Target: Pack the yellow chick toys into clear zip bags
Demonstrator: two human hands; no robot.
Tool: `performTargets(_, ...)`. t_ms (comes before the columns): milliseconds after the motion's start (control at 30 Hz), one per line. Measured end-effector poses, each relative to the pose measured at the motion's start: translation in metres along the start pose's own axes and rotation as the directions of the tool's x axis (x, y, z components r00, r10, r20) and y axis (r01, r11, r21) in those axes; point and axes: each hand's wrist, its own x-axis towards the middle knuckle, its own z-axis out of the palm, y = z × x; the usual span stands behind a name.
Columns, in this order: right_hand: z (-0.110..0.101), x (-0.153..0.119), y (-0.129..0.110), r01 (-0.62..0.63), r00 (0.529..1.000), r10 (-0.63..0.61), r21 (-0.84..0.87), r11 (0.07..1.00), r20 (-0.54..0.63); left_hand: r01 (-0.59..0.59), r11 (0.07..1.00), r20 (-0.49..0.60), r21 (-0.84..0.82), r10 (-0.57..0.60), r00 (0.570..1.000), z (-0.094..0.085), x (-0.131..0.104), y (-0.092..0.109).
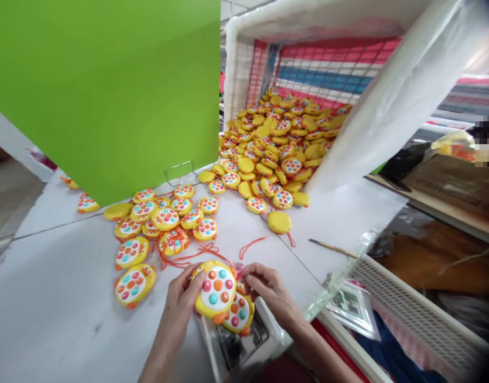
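A yellow animal-shaped piece (217, 291), its white front set with pink, orange and teal dots, sits upright between the hands, gripped by the left hand (183, 292) with the thumb over its front edge. A second dotted piece (240, 314) shows partly behind it, toward the right hand (268, 290), whose fingers are curled together near a pink bit (240, 271) at the pieces' upper edge; whether they pinch anything I cannot tell. Below the hands is a pale-edged tray (211, 348) with a dark printed panel (244, 340), its print too obscured to read. Ahead and left of the left hand, a group of similar pieces (166, 218) lies on the white table (52, 308), orange-red cords (188, 261) trailing from it. Straight beyond the hands are a loose cord (252, 246) and a face-down yellow piece (279, 222); a brush (334, 248) lies ahead and right of the right hand. Farther off, a heap of pieces (280, 133) spills from a tipped crate (238, 69), beside a plain green board (108, 96) on the left. Right of the right hand stands a white perforated basket (420, 298).
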Motion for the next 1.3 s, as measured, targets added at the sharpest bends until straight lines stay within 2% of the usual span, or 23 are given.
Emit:
performTargets(167, 0.004, -0.004, 0.0, 0.002, 0.991, -0.006, 0.025, 1.0, 0.134, -0.007, 0.996, -0.016, 0.091, 0.008, 1.0, 0.002, -0.002, 0.001)
performTargets(300, 0.008, -0.004, 0.002, 0.03, 0.987, -0.032, 0.012, 0.999, 0.159, -0.011, 0.991, 0.006, 0.136, 0.011, 1.0, 0.006, -0.004, 0.004)
performTargets(400, 0.013, -0.002, 0.005, 0.013, 0.98, -0.027, 0.073, 0.997, 0.198, -0.017, 0.995, 0.027, 0.101, 0.014, 1.0, 0.009, -0.006, 0.003)
performTargets(500, 0.017, 0.0, 0.011, 0.018, 0.992, -0.036, 0.141, 0.99, 0.124, 0.017, 1.0, -0.012, 0.026, -0.017, 1.0, 0.014, -0.009, 0.0)
performTargets(600, 0.019, -0.001, 0.016, 0.078, 0.995, -0.085, 0.113, 0.991, 0.058, 0.018, 1.0, 0.008, 0.004, -0.018, 1.0, 0.018, -0.011, -0.004)
performTargets(833, 0.016, -0.005, 0.01, 0.073, 0.987, -0.08, 0.057, 0.996, 0.141, 0.031, 0.999, 0.082, -0.011, -0.03, 0.996, 0.018, -0.013, -0.006)
performTargets(1000, 0.016, -0.003, 0.009, 0.098, 0.992, -0.096, -0.033, 0.995, 0.077, 0.009, 1.0, 0.09, -0.018, -0.007, 0.996, 0.019, -0.013, -0.009)
performTargets(1167, 0.016, -0.006, 0.009, 0.096, 0.981, -0.103, 0.051, 0.994, 0.162, -0.014, 1.0, 0.071, 0.023, 0.012, 0.997, 0.016, -0.011, -0.012)
performTargets(1300, 0.015, -0.005, 0.013, 0.098, 0.99, -0.106, 0.085, 0.992, 0.093, -0.012, 1.0, 0.074, -0.012, 0.013, 0.997, 0.015, -0.011, -0.022)
